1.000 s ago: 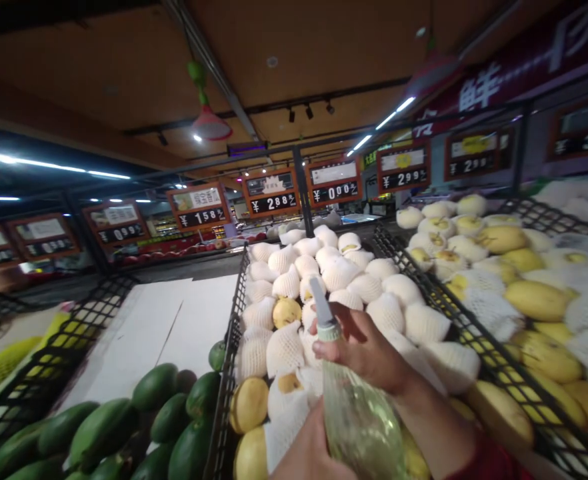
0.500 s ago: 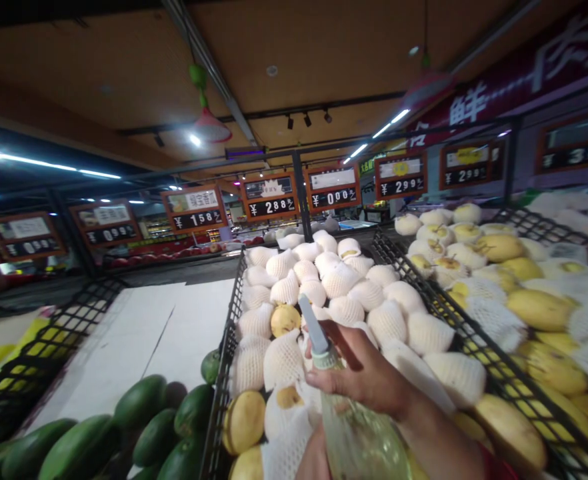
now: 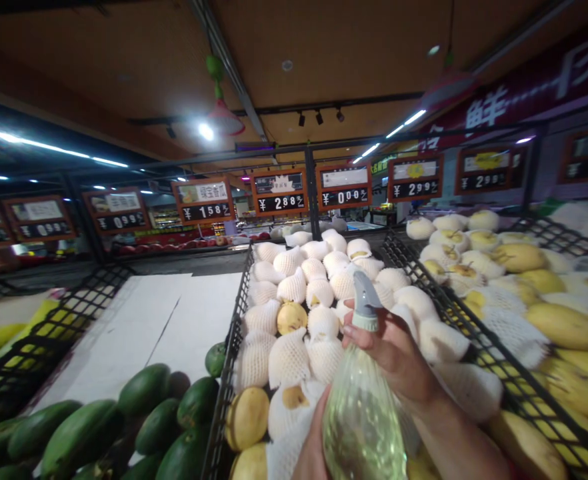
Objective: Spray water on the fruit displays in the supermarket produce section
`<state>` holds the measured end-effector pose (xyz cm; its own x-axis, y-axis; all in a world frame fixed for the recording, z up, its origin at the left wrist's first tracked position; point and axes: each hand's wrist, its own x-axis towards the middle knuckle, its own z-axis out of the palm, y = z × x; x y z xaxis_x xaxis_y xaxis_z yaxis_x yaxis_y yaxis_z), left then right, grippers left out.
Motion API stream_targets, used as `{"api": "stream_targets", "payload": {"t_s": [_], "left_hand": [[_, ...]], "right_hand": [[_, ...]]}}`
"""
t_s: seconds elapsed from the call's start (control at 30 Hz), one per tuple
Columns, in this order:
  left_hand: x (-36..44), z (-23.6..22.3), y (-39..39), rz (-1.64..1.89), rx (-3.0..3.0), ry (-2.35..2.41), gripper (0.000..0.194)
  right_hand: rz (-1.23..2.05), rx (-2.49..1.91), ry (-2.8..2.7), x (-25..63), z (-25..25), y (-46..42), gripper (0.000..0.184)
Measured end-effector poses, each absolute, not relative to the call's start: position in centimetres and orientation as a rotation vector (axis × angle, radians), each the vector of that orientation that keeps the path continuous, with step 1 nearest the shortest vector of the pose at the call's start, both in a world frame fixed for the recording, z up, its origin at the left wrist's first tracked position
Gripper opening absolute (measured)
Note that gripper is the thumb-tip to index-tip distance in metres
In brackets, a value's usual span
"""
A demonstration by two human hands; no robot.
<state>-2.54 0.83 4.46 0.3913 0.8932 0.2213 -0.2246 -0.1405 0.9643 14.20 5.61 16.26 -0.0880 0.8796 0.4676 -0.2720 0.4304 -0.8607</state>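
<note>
A clear spray bottle [image 3: 364, 413] with pale yellow-green liquid and a grey spray head [image 3: 365, 299] stands nearly upright in front of me. My right hand [image 3: 399, 353] is wrapped around its neck, just under the head. Lower down, my left hand [image 3: 314, 445] presses against the left side of the bottle; most of its fingers are hidden. Directly behind and below the bottle lie round fruits in white foam nets [image 3: 289, 357]. Among them is a bare yellow fruit [image 3: 291, 319], and another yellow fruit [image 3: 247, 417] sits near the front.
Black mesh dividers [image 3: 231, 333] border the netted fruit. Dark green melons [image 3: 81, 437] lie at lower left, before a white board [image 3: 174, 307]. Larger yellow melons [image 3: 557, 325], some netted, fill the right side. Price signs [image 3: 280, 193] hang along a rail at the back.
The spray bottle and both hands have shifted to the right, and the bottle stands more upright. Its spray head has turned. The whole view has swung slightly left.
</note>
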Motion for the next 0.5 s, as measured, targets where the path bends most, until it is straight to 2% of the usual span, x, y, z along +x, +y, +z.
{"api": "stream_targets", "payload": {"t_s": [0.2, 0.37, 0.5], "left_hand": [[-2.37, 5.37, 0.19, 1.13, 1.385, 0.743, 0.047], [-2.56, 5.54, -0.25, 1.152, 1.447, 0.721, 0.049], [-2.78, 4.92, 0.14, 1.176, 1.494, 0.686, 0.05]], "right_hand": [[0.939, -0.682, -1.401, 14.47, 16.36, 5.83, 0.038], [0.895, -0.678, -1.429, 14.64, 16.26, 5.7, 0.034], [0.965, -0.639, -1.298, 14.22, 16.37, 5.17, 0.044]]}}
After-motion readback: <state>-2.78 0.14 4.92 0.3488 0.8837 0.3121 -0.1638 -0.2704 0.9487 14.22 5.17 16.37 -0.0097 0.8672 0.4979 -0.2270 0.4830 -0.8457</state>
